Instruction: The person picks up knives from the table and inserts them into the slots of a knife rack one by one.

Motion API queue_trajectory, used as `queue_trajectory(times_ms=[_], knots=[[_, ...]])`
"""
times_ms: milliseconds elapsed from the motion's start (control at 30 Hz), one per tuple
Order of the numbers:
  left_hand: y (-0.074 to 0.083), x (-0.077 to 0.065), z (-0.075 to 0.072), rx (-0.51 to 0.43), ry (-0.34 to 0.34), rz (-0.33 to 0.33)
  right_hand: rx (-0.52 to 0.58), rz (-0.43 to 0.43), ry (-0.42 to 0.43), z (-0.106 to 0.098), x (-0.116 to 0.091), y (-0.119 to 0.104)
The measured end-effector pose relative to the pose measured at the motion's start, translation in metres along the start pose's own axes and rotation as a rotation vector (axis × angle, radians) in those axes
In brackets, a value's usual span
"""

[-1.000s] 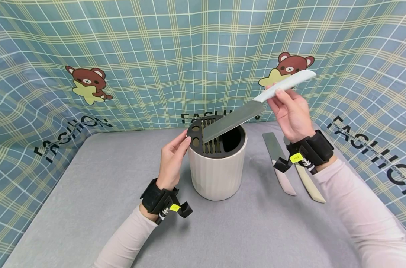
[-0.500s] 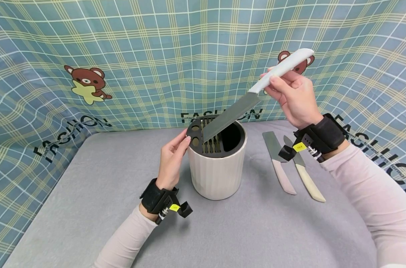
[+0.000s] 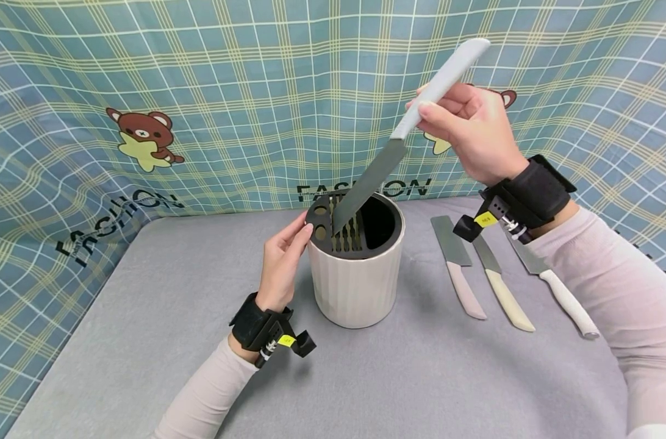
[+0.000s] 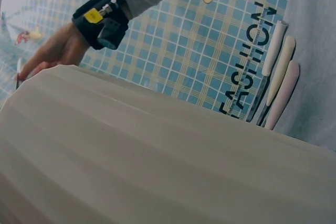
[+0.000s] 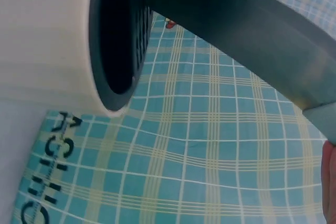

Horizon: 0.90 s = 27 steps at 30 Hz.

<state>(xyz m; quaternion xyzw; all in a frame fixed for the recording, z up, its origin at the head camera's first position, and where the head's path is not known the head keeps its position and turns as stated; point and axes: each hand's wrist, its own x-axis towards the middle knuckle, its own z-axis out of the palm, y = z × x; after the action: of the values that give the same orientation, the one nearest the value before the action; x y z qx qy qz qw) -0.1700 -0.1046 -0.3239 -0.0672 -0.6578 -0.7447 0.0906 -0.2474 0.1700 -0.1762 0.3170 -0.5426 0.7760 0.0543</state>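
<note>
In the head view my right hand pinches the pale handle of a knife between thumb and fingers. The knife slants down to the left, its tip at the slots of the black lid on a ribbed white knife holder. My left hand holds the holder's upper left rim, thumb and fingers at the lid's edge. The right wrist view has the blade reaching the slotted lid beside its large dark opening. Only the holder's wall fills the near part of the left wrist view.
Right of the holder lie a pink-handled cleaver, a cream-handled knife and a white-handled knife, its blade partly behind the right arm. Grey cloth covers the table. A plaid curtain hangs behind and at both sides.
My right hand has risen and shifted, tipping the knife steeper while its tip stays near the slots. The white-handled knife has come into sight from behind the arm. The left hand keeps still.
</note>
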Motion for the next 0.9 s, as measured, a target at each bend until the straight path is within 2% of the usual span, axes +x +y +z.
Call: queue_trajectory(times_ms=[200, 300, 533, 900], knots=[[0.001, 0.0, 0.0, -0.001, -0.001, 0.004, -0.133, 0.025, -0.06, 0.01, 0.005, -0.009], [0.002, 0.0, 0.0, -0.002, -0.001, 0.007, -0.197, 0.027, -0.079, 0.014, 0.006, -0.006], [0.001, -0.001, 0.0, -0.01, -0.01, 0.004, -0.218, 0.077, -0.092, 0.016, 0.004, 0.005], [0.002, -0.002, -0.001, -0.016, -0.013, -0.002, -0.436, 0.17, -0.179, 0.019, 0.007, 0.011]])
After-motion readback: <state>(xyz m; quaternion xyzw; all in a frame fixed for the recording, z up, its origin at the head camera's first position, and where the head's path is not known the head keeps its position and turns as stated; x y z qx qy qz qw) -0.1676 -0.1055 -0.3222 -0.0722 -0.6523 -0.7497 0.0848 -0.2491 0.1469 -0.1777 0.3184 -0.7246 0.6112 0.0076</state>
